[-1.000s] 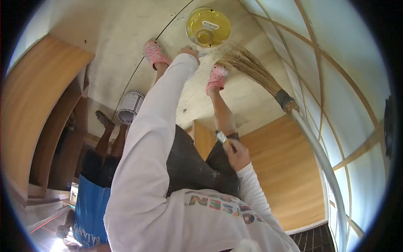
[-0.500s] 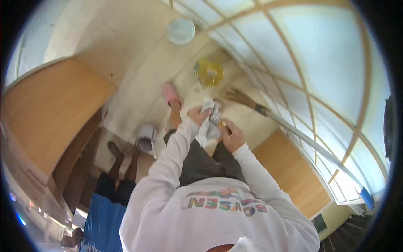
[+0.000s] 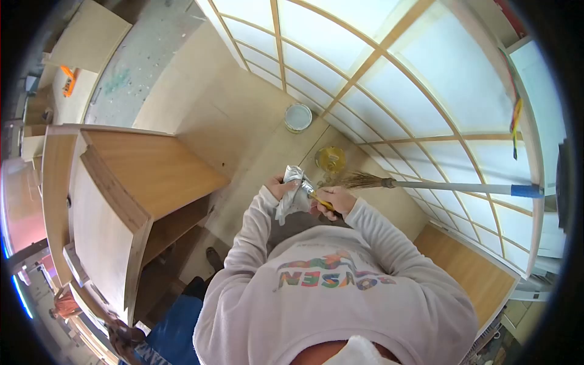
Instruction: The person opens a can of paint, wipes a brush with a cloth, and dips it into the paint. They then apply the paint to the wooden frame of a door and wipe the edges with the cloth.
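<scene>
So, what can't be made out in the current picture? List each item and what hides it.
All in the head view:
Working end of the yellow-handled tool in the right hand: lost against the silvery wrap.
Head of the co-worker in blue: cut off by the bottom edge.
Markings on the yellow container: too small.
Back of the open cabinet: in shadow.

An open wooden cabinet (image 3: pixel 155 173) stands across from a broom (image 3: pixel 447 186) and latticed panel (image 3: pixel 426 100)

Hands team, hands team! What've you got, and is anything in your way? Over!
Left hand on crumpled silver-white sheet. Right hand on yellow-handled tool, tip at sheet. Tan straw broom just beyond right hand. Over.
</scene>
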